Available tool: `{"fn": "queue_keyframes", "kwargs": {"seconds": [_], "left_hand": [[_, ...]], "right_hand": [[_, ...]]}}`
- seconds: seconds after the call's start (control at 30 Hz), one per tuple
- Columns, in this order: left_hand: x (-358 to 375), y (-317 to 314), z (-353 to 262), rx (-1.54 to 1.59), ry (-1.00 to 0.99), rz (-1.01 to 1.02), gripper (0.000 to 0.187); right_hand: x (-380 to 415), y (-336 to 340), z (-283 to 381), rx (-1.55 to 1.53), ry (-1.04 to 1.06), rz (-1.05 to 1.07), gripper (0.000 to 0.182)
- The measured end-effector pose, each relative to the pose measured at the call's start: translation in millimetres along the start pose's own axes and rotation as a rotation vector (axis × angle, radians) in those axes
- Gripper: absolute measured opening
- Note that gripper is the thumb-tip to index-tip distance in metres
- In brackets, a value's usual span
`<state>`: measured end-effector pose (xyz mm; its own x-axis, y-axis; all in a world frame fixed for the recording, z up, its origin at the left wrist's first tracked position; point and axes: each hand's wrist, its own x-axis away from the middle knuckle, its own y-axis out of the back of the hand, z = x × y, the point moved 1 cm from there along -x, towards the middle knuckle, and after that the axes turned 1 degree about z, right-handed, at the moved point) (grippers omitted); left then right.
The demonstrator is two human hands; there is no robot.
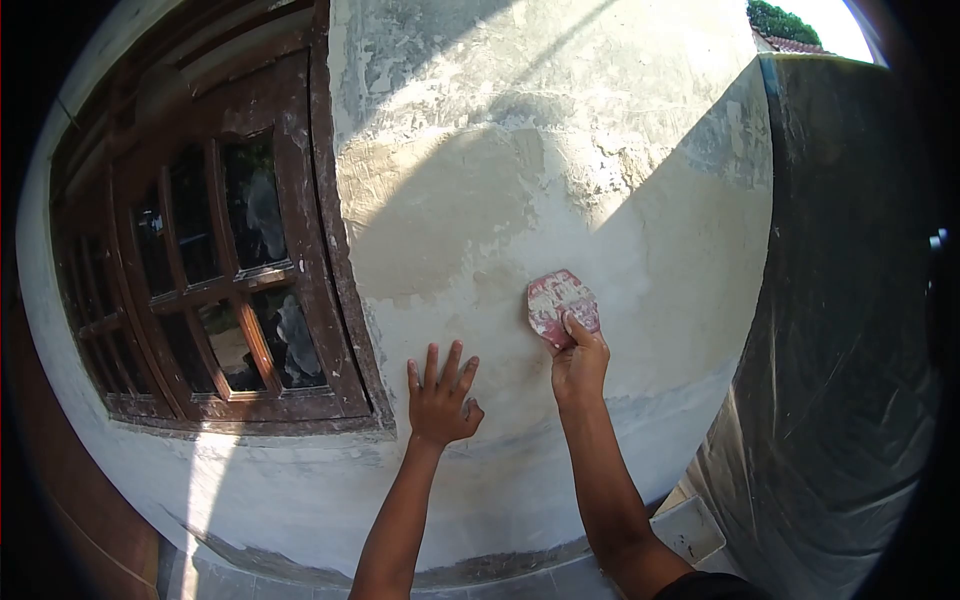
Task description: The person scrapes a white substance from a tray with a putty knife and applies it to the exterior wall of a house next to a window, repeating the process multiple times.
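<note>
My right hand (580,365) grips a flat, reddish, many-sided pad (560,300) by its lower edge, thumb on the face towards me. White smears cover much of that face. Behind it stands a plastered wall (450,270), patchy in grey and beige. My left hand (438,405) lies against the same wall with its fingers spread and nothing in them, lower and to the left of the pad. The pad overlaps the wall in this view.
A brown wooden window frame (345,335) with dark panes fills the left side. Dark plastic sheeting (850,300) covers the right. At the lower right, a whitish tray (690,528) rests near the wall's foot, and grey floor tiles (505,588) run along the bottom.
</note>
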<state>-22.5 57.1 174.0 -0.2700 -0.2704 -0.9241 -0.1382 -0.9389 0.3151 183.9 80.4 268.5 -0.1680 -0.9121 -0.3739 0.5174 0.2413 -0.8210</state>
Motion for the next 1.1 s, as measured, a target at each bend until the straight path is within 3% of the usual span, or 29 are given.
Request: {"fn": "queue_keyframes", "kwargs": {"seconds": [0.03,0.17,0.27,0.33,0.6,0.67,0.8,0.87,0.97,1.1], "left_hand": [[-2.6,-1.3,0.3,-0.002,0.000,-0.006,0.073],[0.2,1.0,-0.2,0.013,0.003,0.007,0.072],[0.3,0.3,1.3,0.023,-0.004,0.006,0.072],[1.4,-0.2,2.8,0.016,-0.012,-0.002,0.072],[2.7,-0.6,0.4,0.004,0.004,0.006,0.070],[2.4,-0.6,-0.4,-0.001,0.003,0.001,0.070],[3.0,0.1,0.8,0.011,0.003,0.017,0.070],[3.2,-0.2,1.6,0.014,-0.005,0.023,0.071],[3.2,3.7,3.1,0.033,-0.020,0.054,0.071],[22.6,4.8,6.0,0.001,-0.017,0.104,0.071]], "right_hand": [[3.5,-16.5,11.3,0.000,0.002,0.006,0.036],[-31.3,-116.2,41.0,-0.129,0.219,0.347,0.031],[-63.8,-161.4,31.9,-0.107,0.233,0.306,0.030],[-74.1,-161.2,20.3,-0.052,0.206,0.099,0.029],[5.9,-3.1,-14.7,-0.046,0.057,-0.069,0.031],[12.1,-12.5,-5.3,-0.065,0.019,-0.072,0.031],[-23.2,-100.4,20.5,-0.116,0.165,0.327,0.030],[-41.8,-140.6,19.8,-0.128,0.141,0.352,0.028],[-50.2,-128.1,-2.9,0.047,0.108,0.164,0.027],[-12.5,-27.7,-18.6,0.168,0.053,0.030,0.031]]}}
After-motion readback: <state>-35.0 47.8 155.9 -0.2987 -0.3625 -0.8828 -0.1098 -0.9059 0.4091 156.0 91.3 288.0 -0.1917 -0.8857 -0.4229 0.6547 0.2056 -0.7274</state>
